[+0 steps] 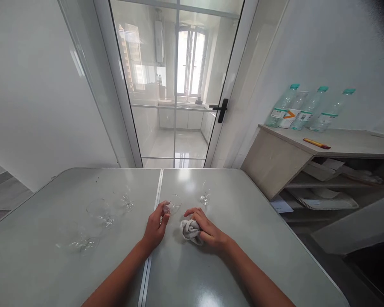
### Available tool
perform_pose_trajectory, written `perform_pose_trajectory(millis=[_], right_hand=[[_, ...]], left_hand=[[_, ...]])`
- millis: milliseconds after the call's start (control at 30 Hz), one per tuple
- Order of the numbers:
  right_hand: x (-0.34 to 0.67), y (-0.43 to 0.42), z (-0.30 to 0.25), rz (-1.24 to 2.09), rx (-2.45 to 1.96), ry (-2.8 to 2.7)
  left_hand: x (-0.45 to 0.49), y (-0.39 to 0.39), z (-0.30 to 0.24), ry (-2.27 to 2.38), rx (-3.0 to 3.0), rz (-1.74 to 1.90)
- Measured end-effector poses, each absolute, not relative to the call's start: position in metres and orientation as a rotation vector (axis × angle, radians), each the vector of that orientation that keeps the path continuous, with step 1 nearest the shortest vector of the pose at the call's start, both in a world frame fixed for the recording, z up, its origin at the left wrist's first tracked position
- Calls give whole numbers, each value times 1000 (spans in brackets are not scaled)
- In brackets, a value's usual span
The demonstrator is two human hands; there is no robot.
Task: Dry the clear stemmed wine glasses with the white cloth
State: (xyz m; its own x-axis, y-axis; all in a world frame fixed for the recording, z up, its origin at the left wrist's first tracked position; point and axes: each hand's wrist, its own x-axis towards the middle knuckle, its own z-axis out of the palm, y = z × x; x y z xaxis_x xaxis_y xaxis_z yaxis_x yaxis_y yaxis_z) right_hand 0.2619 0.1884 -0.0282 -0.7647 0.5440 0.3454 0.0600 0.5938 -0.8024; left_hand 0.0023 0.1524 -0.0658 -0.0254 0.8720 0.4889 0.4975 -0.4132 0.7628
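Near the middle of the table, my left hand (156, 224) is closed around a clear wine glass (173, 204), its bowl tilted up and to the right of my fingers. My fingers partly cover the lower part of this glass. To the right, my right hand (205, 226) grips a bunched grey-white cloth (191, 230) just above the tabletop or resting on it; I cannot tell which. The cloth and the held glass are a small gap apart. Beyond my right hand stands another clear wine glass (205, 197).
On the left of the pale table (243, 256) stand three more clear glasses, the nearest a faint wine glass (86, 244). A metal seam divides the tabletop. At right, a wooden shelf unit (281, 157) carries several plastic bottles (310, 108). A glass door (176, 85) lies ahead.
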Motion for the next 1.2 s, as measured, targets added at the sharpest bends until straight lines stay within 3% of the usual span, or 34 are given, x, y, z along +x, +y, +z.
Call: perform_pose_trajectory(millis=[200, 533, 800, 1200], right_hand=[[258, 181, -16, 1227, -624, -2218], [256, 190, -35, 803, -671, -2177], [264, 192, -33, 1599, -717, -1928], [260, 189, -55, 1799, -684, -1626]], left_hand=[[2, 152, -69, 1408, 1913, 1405], [0, 152, -73, 1409, 1923, 1393], [0, 151, -71, 1435, 1913, 1402], [0, 151, -73, 1446, 1980, 1376]])
